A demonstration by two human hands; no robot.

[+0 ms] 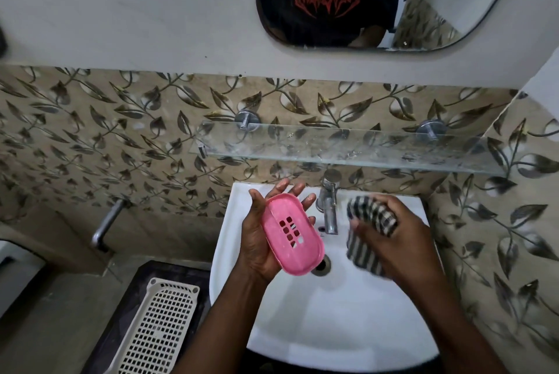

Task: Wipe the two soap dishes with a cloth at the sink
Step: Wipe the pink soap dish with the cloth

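A pink oval soap dish with drain slots rests in my left hand, held above the left side of the white sink, its hollow side facing up. My right hand grips a bunched black-and-white checked cloth to the right of the tap. The cloth and the dish are apart, with the tap between them. Only one soap dish shows in the head view.
A glass shelf juts out of the leaf-patterned wall above the tap. A mirror hangs higher up. On the left stand a wall pipe and a cream perforated basket on a dark surface.
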